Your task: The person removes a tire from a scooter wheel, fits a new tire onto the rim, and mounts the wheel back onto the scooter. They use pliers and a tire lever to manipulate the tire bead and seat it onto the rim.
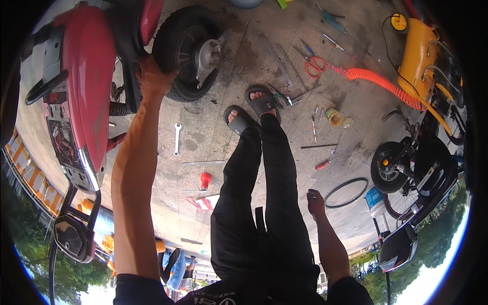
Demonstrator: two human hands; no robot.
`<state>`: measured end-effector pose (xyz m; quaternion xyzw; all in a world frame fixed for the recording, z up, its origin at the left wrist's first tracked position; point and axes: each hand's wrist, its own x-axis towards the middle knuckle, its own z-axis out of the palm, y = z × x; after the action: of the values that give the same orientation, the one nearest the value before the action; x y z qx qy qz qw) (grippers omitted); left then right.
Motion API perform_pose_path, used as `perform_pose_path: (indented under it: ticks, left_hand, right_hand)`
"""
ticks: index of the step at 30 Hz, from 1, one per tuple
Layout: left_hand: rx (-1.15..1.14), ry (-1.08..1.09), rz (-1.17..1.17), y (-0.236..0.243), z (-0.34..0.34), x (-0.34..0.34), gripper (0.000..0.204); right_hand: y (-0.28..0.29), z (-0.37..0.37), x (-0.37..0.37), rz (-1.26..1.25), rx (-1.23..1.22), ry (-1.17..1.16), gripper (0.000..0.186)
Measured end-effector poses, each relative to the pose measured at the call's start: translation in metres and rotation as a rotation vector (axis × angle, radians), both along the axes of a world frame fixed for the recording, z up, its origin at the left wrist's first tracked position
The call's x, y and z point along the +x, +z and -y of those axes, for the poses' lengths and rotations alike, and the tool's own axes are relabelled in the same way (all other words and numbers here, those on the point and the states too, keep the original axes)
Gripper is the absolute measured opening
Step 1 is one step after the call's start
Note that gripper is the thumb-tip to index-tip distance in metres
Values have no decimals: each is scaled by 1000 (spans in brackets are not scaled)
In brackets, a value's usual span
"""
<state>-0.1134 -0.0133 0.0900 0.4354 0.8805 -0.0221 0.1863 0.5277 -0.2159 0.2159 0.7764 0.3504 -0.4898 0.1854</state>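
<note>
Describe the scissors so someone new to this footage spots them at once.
Start at the yellow tank, upper right. Follow the coiled orange hose leftward; the scissors lie near its far end. Their two red loop handles set them apart from the long grey bars nearby.

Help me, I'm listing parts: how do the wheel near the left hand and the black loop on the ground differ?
The wheel has a thick tyre; the black loop is thin.
The wheel has a silvery hub; the black loop's centre is open, showing pavement.
Both are dark and rounded.

Tools (177, 139) on seemingly tiled floor (203, 145)
</note>
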Motion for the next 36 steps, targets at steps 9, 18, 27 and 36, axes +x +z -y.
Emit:
perform_pose_path:
  ticks: [9,18,27,36]
  left_hand:
    - [97,-24,39,0,11,5,95]
    - [181,-129,54,7,13,0,99]
    - [204,-113,-81,9,1,5,99]
    - [218,-127,-74,-1,-1,-2,87]
  right_hand:
    - [-140,-106,-11,-123,265,99,30]
    - [-311,-275,-273,-568,831,290,29]
    - [-348,-229,-373,-1110,741,572,25]
    - [-421,-154,-337,-1223,345,1094,30]
